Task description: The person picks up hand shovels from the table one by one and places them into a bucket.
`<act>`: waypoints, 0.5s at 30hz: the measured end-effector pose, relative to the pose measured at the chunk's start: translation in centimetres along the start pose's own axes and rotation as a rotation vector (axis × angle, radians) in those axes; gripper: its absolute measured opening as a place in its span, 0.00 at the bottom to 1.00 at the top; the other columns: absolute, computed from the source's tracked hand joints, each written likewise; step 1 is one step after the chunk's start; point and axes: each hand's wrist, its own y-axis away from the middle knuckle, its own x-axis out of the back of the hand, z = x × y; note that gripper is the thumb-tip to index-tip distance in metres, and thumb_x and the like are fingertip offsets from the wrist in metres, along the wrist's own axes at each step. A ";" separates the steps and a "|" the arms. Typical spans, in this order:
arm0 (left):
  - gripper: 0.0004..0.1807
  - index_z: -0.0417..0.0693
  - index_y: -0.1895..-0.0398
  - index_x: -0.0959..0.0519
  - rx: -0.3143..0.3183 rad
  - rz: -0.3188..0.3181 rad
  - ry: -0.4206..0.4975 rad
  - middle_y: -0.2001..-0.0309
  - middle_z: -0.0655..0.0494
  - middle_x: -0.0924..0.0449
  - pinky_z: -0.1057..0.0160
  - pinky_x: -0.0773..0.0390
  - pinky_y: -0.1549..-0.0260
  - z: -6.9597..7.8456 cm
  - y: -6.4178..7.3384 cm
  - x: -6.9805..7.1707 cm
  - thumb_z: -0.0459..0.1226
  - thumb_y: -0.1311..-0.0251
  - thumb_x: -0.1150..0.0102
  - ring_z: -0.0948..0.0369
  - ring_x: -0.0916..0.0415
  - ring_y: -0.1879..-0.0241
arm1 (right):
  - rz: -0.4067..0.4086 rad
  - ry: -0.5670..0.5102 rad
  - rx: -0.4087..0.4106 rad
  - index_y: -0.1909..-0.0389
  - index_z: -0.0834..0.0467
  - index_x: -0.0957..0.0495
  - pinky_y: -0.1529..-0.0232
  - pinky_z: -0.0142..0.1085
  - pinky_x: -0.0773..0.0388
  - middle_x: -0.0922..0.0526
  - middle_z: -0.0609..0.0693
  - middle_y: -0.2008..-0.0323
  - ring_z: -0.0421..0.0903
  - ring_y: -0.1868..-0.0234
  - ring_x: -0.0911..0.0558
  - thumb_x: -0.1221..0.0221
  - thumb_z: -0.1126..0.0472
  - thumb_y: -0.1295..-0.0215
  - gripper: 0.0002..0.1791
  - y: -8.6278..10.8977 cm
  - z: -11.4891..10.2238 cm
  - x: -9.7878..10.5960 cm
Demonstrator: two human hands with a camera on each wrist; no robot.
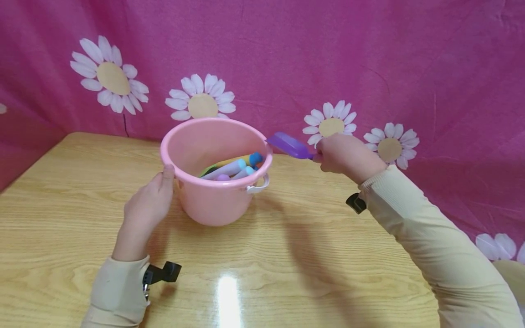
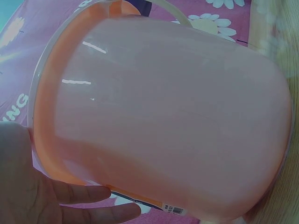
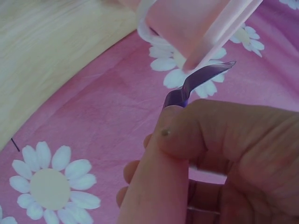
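A pink bucket stands upright on the wooden table, holding several colourful pieces, among them a lilac stick with a light-blue end and a yellow one with a blue end. My left hand touches the bucket at its left rim. In the left wrist view, two fingers lie nearly straight beside the outer wall; the thumb is out of sight there. My right hand grips a purple toy shovel by its handle. The shovel's blade points left, its tip close to the bucket's right rim.
A wooden table spreads under the bucket. Behind it hangs a magenta cloth printed with white daisies. The bucket's white handle hangs down at the right side. A label with a barcode shows on the bucket.
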 end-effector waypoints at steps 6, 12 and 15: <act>0.47 0.38 0.34 0.48 0.005 -0.002 0.005 0.38 0.33 0.46 0.34 0.45 0.52 0.0 -0.1 -0.1 0.62 0.43 1.00 0.34 0.47 0.42 | -0.024 0.041 0.005 0.79 0.61 0.23 0.75 0.43 0.30 0.28 0.50 0.85 0.49 0.78 0.29 0.44 0.68 0.48 0.04 -0.9 -0.7 0.8; 0.47 0.38 0.34 0.47 0.002 0.000 0.009 0.38 0.33 0.46 0.34 0.45 0.52 0.1 -0.2 -0.1 0.61 0.42 0.99 0.34 0.47 0.42 | 0.034 0.175 0.039 0.82 0.59 0.24 0.76 0.45 0.34 0.28 0.50 0.88 0.49 0.81 0.29 0.44 0.67 0.51 0.04 -1.6 -1.4 1.5; 0.46 0.38 0.34 0.48 0.003 -0.002 0.009 0.38 0.33 0.46 0.34 0.45 0.52 0.1 -0.2 0.0 0.61 0.42 0.99 0.34 0.47 0.42 | 0.044 0.210 0.019 0.84 0.57 0.26 0.80 0.43 0.35 0.29 0.48 0.88 0.47 0.84 0.30 0.44 0.67 0.54 0.05 -1.9 -2.2 1.9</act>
